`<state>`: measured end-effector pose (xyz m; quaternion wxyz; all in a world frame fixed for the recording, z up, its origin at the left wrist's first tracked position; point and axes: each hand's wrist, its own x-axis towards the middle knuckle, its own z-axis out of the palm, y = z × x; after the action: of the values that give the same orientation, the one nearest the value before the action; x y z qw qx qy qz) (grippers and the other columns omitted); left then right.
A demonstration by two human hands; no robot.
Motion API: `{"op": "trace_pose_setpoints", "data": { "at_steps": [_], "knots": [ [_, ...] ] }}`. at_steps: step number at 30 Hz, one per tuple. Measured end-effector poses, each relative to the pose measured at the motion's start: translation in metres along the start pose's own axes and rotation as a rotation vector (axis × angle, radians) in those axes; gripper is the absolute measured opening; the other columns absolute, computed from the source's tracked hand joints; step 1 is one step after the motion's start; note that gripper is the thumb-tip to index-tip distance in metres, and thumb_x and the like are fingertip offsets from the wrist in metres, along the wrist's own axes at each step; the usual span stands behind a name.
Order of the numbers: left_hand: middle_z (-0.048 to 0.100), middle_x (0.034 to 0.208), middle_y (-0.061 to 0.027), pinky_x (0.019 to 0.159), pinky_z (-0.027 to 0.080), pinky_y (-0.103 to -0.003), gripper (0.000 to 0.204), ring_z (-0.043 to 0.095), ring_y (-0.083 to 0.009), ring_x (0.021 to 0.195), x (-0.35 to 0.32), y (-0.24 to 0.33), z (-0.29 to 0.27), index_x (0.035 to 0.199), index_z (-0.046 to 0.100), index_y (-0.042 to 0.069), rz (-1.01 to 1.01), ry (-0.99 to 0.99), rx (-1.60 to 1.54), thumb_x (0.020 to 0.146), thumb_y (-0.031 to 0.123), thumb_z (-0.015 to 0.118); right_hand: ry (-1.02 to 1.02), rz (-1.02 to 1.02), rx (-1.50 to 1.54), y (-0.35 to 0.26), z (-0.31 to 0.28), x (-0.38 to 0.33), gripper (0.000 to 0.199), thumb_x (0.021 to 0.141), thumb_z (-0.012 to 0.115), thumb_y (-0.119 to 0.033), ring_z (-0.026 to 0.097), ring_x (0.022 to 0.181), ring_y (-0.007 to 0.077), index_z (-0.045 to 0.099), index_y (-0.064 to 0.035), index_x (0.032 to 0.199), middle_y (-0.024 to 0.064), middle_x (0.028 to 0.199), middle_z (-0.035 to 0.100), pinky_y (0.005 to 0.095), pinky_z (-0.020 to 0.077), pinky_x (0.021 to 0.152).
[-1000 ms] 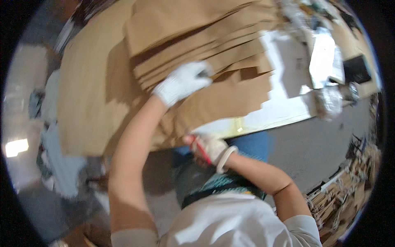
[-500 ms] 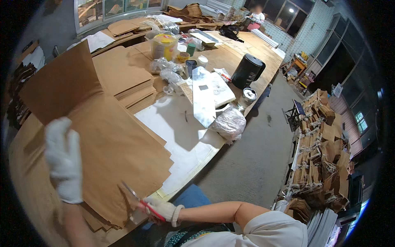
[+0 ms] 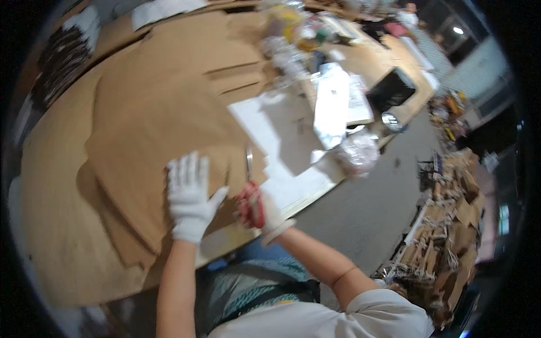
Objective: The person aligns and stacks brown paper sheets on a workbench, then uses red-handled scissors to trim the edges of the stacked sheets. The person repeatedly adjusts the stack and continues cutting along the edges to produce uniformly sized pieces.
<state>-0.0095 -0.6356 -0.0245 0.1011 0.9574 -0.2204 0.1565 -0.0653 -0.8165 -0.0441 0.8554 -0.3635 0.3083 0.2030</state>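
Note:
My left hand (image 3: 190, 198), in a white knitted glove, lies flat with its fingers spread on a sheet of brown paper (image 3: 152, 129). This sheet tops a stack with stepped corners near the table's front edge. To its right, my gloved right hand (image 3: 272, 213) is closed round the handles of red-handled scissors (image 3: 249, 163), whose blades point away from me over the right edge of the brown paper. Blur hides how far the blades are apart. Just beyond the scissors a white sheet (image 3: 276, 135) covers part of the table.
A black kettle (image 3: 391, 89), a shiny pale plate (image 3: 331, 104), a metal can (image 3: 390, 121) and a clear plastic bag (image 3: 359, 155) crowd the table's right side. Bundles of brown paper (image 3: 445, 225) line the floor at right. A person (image 3: 408, 16) is at the far end.
My left hand has moved right and down onto the paper. The raised brown flap now lies flat. The scissors have swung to point away from me, and the whole view has shifted.

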Motion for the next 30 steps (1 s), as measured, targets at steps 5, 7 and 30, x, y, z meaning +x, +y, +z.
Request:
{"op": "trace_pose_setpoints", "data": {
  "at_steps": [5, 7, 30],
  "knots": [
    [0.056, 0.135, -0.0112, 0.108, 0.038, -0.048, 0.056, 0.05, -0.0341, 0.125, -0.018, -0.004, -0.012, 0.125, 0.063, 0.008, -0.136, 0.112, -0.115, 0.081, 0.04, 0.075, -0.008, 0.005, -0.411, -0.01, 0.021, -0.022, 0.048, 0.1, 0.048, -0.06, 0.046, 0.046, 0.0121, 0.052, -0.0135, 0.087, -0.0021, 0.063, 0.047, 0.028, 0.0405, 0.04],
    [0.057, 0.126, -0.0093, 0.102, 0.041, -0.047, 0.05, 0.052, -0.0326, 0.119, -0.024, -0.007, -0.02, 0.12, 0.065, 0.011, -0.206, 0.078, -0.14, 0.079, 0.038, 0.077, -0.119, 0.078, -0.445, -0.017, 0.016, -0.032, 0.058, 0.097, 0.046, -0.067, 0.051, 0.046, 0.0137, 0.057, -0.0105, 0.09, -0.001, 0.058, 0.049, 0.0269, 0.0424, 0.041],
    [0.062, 0.11, -0.01, 0.09, 0.05, -0.043, 0.03, 0.061, -0.0321, 0.103, -0.019, -0.011, -0.032, 0.109, 0.066, 0.013, -0.324, -0.005, -0.139, 0.082, 0.019, 0.075, -0.175, 0.031, -0.753, -0.058, -0.027, -0.021, 0.062, 0.097, 0.042, -0.07, 0.056, 0.045, 0.0162, 0.058, -0.0094, 0.093, 0.0011, 0.057, 0.055, 0.0289, 0.0424, 0.04]
  ]
}}
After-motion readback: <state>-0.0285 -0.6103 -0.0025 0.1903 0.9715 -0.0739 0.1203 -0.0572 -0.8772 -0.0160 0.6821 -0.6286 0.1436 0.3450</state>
